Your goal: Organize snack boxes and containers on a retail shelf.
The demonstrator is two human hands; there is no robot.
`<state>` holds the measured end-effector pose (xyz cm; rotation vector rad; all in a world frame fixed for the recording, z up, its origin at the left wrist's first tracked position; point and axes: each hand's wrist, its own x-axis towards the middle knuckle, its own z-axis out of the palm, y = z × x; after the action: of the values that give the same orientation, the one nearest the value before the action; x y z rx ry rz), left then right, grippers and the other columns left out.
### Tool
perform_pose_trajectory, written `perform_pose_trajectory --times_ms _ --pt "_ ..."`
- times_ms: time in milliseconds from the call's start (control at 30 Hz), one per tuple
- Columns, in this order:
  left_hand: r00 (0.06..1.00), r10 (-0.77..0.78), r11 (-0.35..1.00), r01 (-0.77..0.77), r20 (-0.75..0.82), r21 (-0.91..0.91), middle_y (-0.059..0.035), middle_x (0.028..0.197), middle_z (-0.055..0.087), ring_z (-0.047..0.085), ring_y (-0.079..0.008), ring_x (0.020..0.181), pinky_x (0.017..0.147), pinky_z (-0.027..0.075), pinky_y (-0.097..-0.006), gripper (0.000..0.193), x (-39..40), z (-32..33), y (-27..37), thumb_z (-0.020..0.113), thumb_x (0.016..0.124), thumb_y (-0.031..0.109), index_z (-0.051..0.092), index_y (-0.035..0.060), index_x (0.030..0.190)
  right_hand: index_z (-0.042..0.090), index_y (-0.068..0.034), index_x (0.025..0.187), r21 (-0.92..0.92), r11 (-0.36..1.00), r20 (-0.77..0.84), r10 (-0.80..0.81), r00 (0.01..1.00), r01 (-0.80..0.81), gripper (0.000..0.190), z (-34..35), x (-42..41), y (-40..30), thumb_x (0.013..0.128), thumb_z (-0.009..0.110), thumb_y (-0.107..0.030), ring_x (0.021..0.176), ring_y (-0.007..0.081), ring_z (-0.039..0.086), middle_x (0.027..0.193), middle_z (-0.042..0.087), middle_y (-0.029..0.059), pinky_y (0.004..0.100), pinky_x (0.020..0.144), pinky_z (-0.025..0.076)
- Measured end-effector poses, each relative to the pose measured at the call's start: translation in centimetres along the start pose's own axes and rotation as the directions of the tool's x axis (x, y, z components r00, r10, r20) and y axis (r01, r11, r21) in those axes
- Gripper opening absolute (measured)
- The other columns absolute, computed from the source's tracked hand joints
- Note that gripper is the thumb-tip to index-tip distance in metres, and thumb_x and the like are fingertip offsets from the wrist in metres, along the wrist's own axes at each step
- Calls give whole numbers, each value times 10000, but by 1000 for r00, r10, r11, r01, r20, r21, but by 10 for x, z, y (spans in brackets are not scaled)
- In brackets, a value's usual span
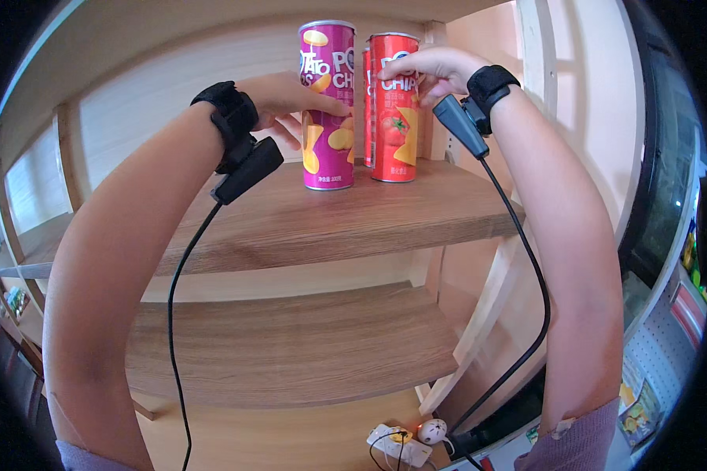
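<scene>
On the upper wooden shelf (330, 218) stand a purple potato chip canister (329, 126) and a red chip canister (396, 153) with a tomato picture, a narrow gap between them. Another red canister (367, 118) shows partly behind the front red one. My left hand (288, 106) is at the purple canister, its thumb across the front and the other fingers at the left and partly hidden. My right hand (433, 70) has its index finger across the upper front of the red canister and its other fingers at the right side. Both canisters are upright.
A lower wooden shelf (294, 347) lies below, with a white power strip (399, 445) and a round white plug device (432, 431) beneath it. Black cables hang from devices on both wrists. A wooden upright (477, 329) borders the shelves at the right, near hanging packets (639, 412).
</scene>
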<state>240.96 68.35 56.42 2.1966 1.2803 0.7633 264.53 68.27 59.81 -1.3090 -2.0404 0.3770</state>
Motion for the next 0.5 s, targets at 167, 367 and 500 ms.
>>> perform_pose_trajectory --times_ms 167,367,500 --pt "997 80 982 -78 7 -171 -140 1150 613 611 -285 1044 879 518 -470 513 1 2 -4 751 770 249 540 45 1191 601 -80 1108 42 999 -7 4 1000 -3 551 0 2 0 703 754 -421 918 180 642 1045 634 98 334 762 548" --pt "996 59 979 -46 61 -200 -143 1196 590 578 -288 1104 943 474 -490 518 9 -3 -9 751 761 194 527 45 1204 588 -66 1093 101 995 -28 -9 1000 12 525 3 7 2 700 764 -366 911 182 642 1012 635 93 334 747 549" --pt "995 67 982 -51 80 -184 -121 1222 573 575 -278 1095 949 470 -486 506 19 -6 -14 734 775 210 527 59 1211 577 -64 1096 103 995 -20 14 1000 -12 527 1 11 7 699 764 -356 913 186 637 1022 627 97 334 724 550"
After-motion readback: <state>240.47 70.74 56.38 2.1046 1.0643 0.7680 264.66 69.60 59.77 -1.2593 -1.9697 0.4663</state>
